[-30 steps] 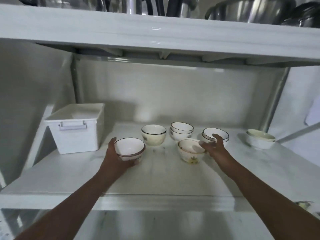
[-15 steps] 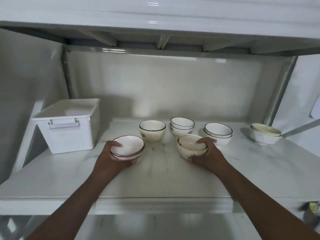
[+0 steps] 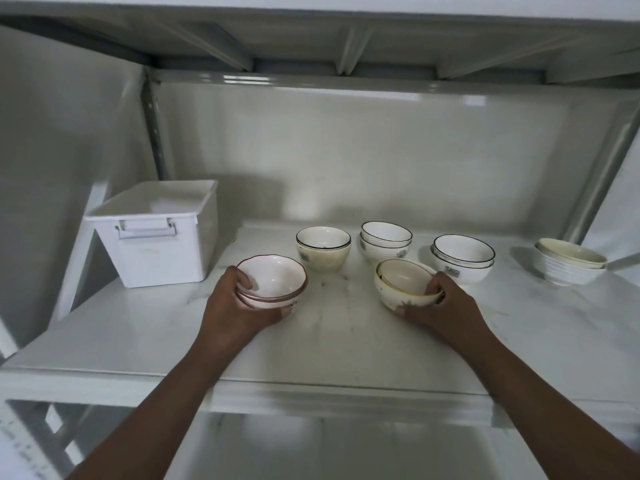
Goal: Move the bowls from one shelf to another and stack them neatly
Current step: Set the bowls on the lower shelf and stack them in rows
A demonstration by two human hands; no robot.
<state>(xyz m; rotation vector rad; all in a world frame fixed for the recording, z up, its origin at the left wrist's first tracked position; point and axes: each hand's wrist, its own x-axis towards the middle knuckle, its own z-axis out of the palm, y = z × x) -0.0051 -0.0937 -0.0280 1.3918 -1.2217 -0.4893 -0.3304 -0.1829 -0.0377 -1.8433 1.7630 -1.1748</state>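
Now each hand grips a bowl stack: left hand (image 3: 231, 308) red-rimmed stack (image 3: 273, 285), right hand (image 3: 441, 308) cream stack (image 3: 405, 284)

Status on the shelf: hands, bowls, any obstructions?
Left hand shut on red-rimmed bowl stack. Right hand shut on cream bowl stack. Both stacks low at the shelf; lift not confirmed. Path toward the front clear.

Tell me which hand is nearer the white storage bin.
Left. The left hand grips the red-rimmed bowls just right of the white storage bin; the right hand holds the cream bowls farther right.
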